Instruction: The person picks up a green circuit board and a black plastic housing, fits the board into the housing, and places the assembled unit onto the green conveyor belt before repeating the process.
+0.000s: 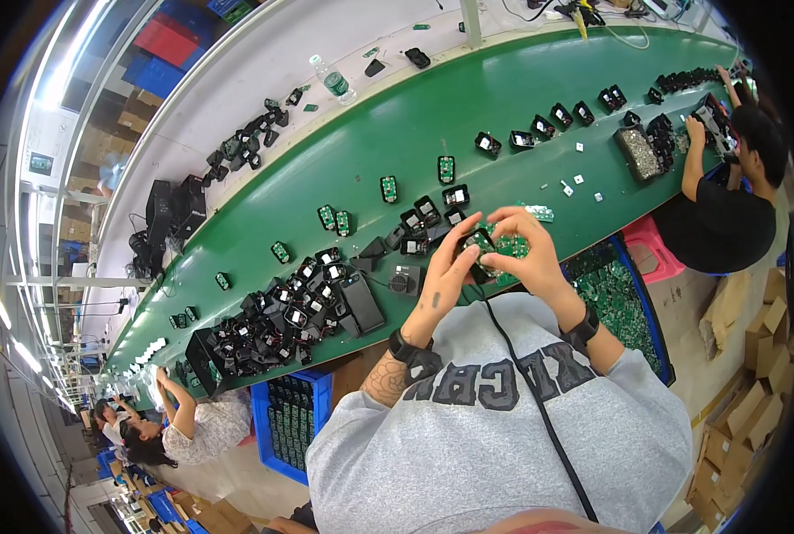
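Above the green bench top, in front of my chest, I hold a small black casing with a green circuit board showing in it. My left hand grips its left side, fingers curled over the far edge and thumb at the near face. The fingers of my right hand curve round from the other side, with the thumb pressing near the board. Several bare green circuit boards lie just under my right hand. To the left of my hands stand black casings with white labels inside and a grey boxy device.
A big heap of black casings covers the bench to my left. Boards in casings are spaced along the bench's middle. Blue crates of circuit boards stand below the edge. Co-workers sit at right and left.
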A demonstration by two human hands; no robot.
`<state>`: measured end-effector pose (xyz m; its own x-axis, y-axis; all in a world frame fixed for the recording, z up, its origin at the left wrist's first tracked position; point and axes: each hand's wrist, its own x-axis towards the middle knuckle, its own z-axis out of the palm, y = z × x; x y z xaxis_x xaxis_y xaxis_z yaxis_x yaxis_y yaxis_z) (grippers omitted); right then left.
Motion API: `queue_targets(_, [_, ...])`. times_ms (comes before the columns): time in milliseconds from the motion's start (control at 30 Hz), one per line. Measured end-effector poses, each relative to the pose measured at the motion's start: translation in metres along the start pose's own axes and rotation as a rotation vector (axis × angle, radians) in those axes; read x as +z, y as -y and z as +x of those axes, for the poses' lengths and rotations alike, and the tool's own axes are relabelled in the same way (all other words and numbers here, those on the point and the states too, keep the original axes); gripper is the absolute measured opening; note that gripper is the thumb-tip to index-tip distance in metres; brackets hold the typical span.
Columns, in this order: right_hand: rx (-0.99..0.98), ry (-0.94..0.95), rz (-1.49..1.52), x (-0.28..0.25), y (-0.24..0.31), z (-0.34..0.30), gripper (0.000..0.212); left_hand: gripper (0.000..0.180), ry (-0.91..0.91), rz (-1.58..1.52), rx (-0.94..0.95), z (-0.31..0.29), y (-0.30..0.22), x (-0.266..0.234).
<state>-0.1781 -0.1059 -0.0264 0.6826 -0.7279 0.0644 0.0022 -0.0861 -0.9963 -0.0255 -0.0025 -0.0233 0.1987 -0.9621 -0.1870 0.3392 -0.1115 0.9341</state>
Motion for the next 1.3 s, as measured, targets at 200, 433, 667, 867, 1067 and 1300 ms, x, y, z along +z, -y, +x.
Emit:
queue_targets(200, [-0.576,0.319,-0.581,-0.023,0.04,0.015,0.057,0.038,0.004,-0.066,-0.085,-0.004,-0.01,-0.003])
queue_targets(433, [-0.653,0.409,-0.638,-0.026,0.045,0.022,0.053,0.036,0.084,-0.146,-0.154,-0.008,-0.018,-0.002])
queue_targets(667, [-0.751,0.321,-0.629,-0.019,0.047,0.016,0.048,0.046,0.135,0.018,-0.116,-0.007,-0.025,-0.002])
queue_targets(867, [-0.802,0.272,-0.631,-0.017,0.046,0.018,0.047,0.049,0.067,-0.016,-0.044,-0.004,-0.01,0.001])
queue_targets(1067, [-0.73,0.134,-0.499,-0.022,0.043,0.019,0.049,0.054,0.191,-0.406,-0.109,-0.013,-0.038,0.006])
queue_targets(1300, [-0.705,-0.001,-0.541,-0.012,0.035,0.011,0.05,0.056,0.151,-0.048,0.001,-0.01,-0.039,-0.001])
